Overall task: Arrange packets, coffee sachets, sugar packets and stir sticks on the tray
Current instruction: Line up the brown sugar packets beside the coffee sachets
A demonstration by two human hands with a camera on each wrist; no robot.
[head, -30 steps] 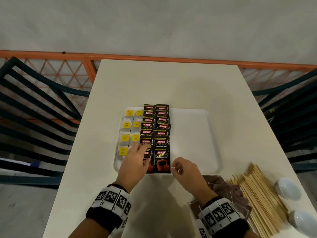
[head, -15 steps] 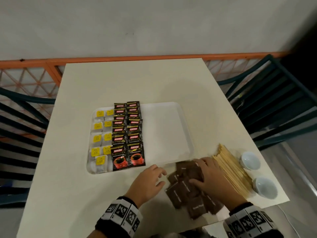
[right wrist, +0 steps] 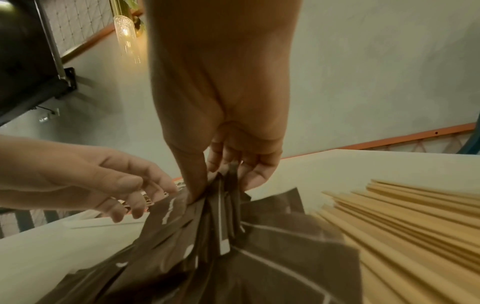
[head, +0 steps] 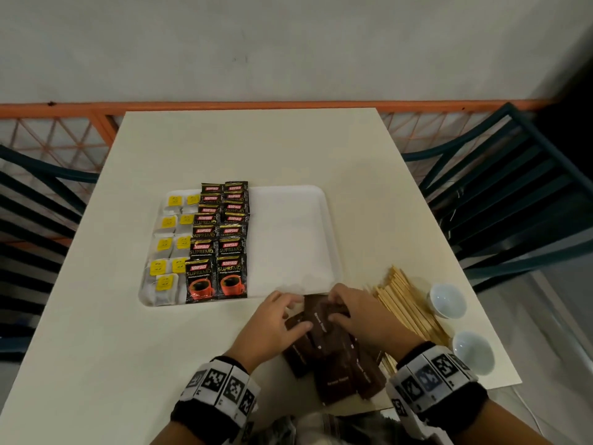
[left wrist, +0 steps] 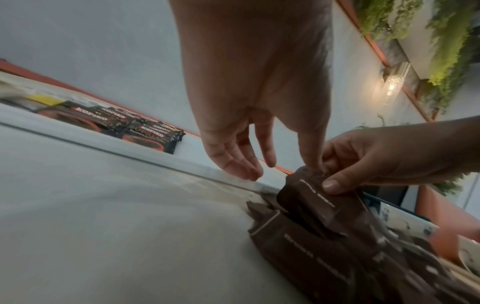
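The white table (head: 134,332) carries everything; green slatted chairs (head: 500,200) flank it at 3 and 9 o'clock, and an orange railing (head: 224,106) runs behind at 12. The white tray (head: 288,239) sits at the table's centre, its right half bare. On its left half, two overlapping columns of black coffee sachets (head: 221,242) run from far rim to near rim, and at 9 o'clock of them lie white packets (head: 168,248) with yellow tags, also in two columns.

Off the tray, at 5 o'clock of it, a loose heap of brown sugar packets (head: 333,361) rests on the table, reaching to the near edge. A fanned pile of wooden stir sticks (head: 407,309) lies just beside the heap at 3 o'clock, touching its right margin. Two small white bowls (head: 447,300) stand beyond the sticks near the table's right edge.

My right hand (head: 362,313) is over the far end of the heap; thumb and fingers are closed on several sugar packets, gathered edge-up in a bunch. My left hand (head: 272,329) is at 9 o'clock of that bunch, fingers loosely spread. Its thumb touches the top packet; whether it presses, I cannot tell. The tray's near rim lies directly at 12 o'clock of both hands.
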